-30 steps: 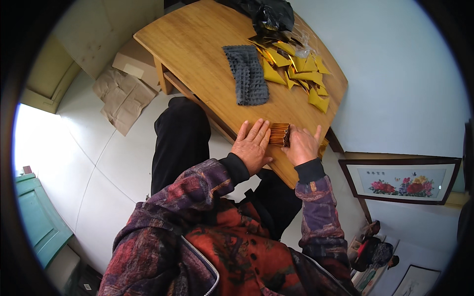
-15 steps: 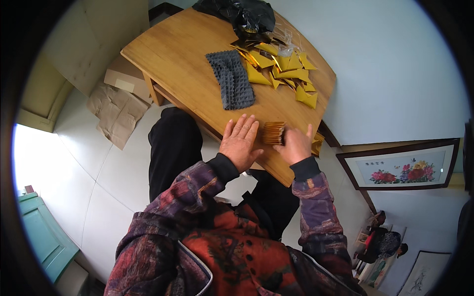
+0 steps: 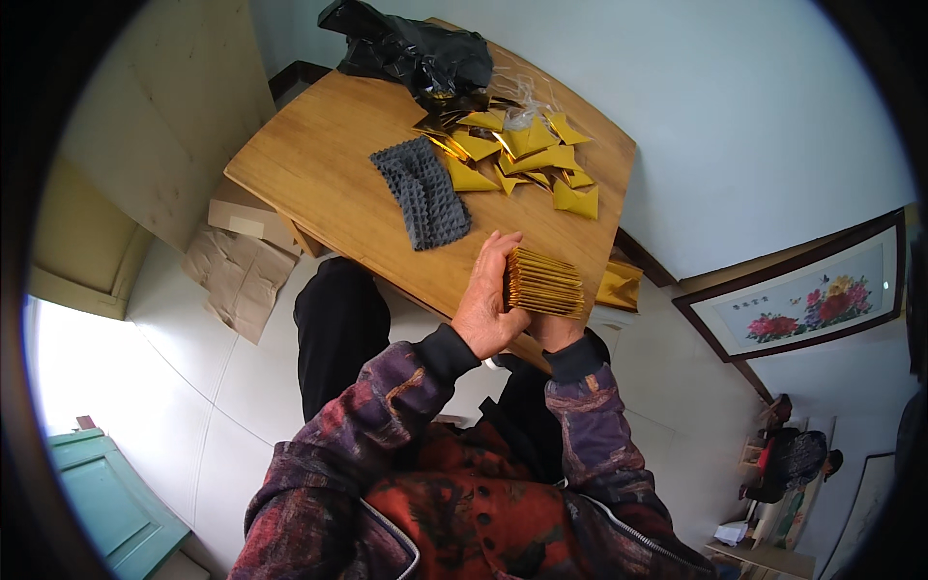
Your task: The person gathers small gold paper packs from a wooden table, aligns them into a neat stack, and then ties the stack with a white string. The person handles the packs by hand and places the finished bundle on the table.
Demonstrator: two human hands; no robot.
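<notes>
looking down at the wooden table (image 3: pixel 329 159), seeing it reaching toward the wall (image 3: pixel 715 126). along the far left edge of the tabletop, seeing the black plastic bag (image 3: pixel 416 48) slumping; not managing to see its contents clearly. on the floor (image 3: pixel 179 387), past the left corner, noticing the cardboard box (image 3: pixel 251 217), partly hiding behind the table; not seeing inside. toward the far right corner, finding the loose pile of gold folded papers (image 3: pixel 530 142), spreading without any container. just left of this pile, finding the grey textured cloth (image 3: pixel 420 193), lying rumpled. beyond the right edge, noticing a gold-coloured object (image 3: pixel 619 287); not being able to tell its kind.

near the corner closest to the body, pressing the left hand (image 3: pixel 483 300) along the left side of the stack of gold folds (image 3: pixel 546 283), with fingers straight and together and with thumb closing at the near side, so pinching it. touching the near side with the right hand (image 3: pixel 558 333); not being able to tell its finger grip behind the layers, nor whether lifting the stack or resting it on the wood.

for holding such thin layers well, probably needing to be pressing evenly from both sides, lining up the folded edges, and avoiding hard squeezing. otherwise, possibly risking bending or fanning out.
</notes>
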